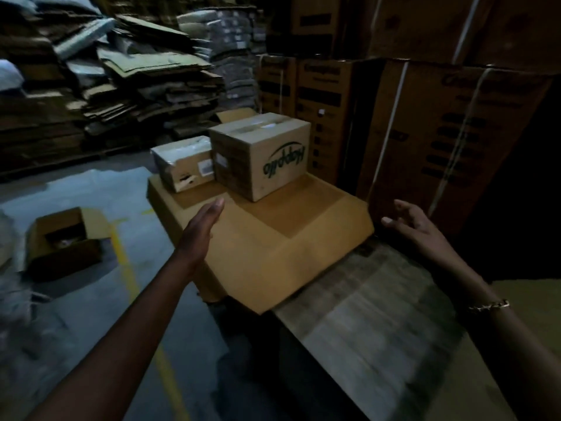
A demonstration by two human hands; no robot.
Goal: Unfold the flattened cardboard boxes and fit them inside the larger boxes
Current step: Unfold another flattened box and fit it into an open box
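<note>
A broad tan carton (273, 247), closed and plain on top, sits between the two hands. The left hand (203, 226) lies flat against its near-left edge, fingers straight and together; the right hand (416, 226) hovers just off its right corner, fingers spread, holding nothing. Beyond the left fingertips two small sealed boxes rest on it: a taped one (182, 165) and a printed one (264, 156). One open box (65, 238) stands on the grey floor (91, 314). Flattened cardboard (106, 86) is piled behind; the room is dim.

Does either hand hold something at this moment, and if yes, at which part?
Nothing is held. The left hand is flat and open beside the large flat box; the right hand is open past its right corner.
</note>
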